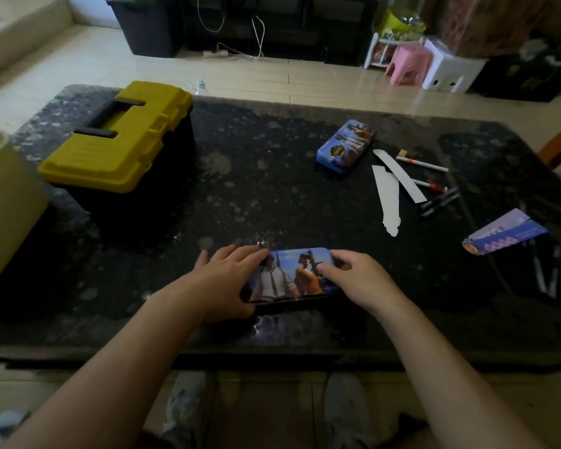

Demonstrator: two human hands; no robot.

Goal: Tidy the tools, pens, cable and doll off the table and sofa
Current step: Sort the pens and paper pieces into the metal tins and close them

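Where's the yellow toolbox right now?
Head view: the toolbox sits closed on the table's left side, beyond the left hand; the pens lie far right.

There is a single view, from a camera worn on the person's head. It looks forward and steeply down across the dark speckled desk (272, 176) from its near long edge. It sits close: both forearms come in from the bottom corners, and the left hand (227, 280) and right hand (360, 280), holding a printed case (292, 277), lie low in the middle. The wide lens bows the desk's edges (the far one most). Under the near edge the person's feet (344, 409) show; beyond the far edge lies tiled floor (305, 79).
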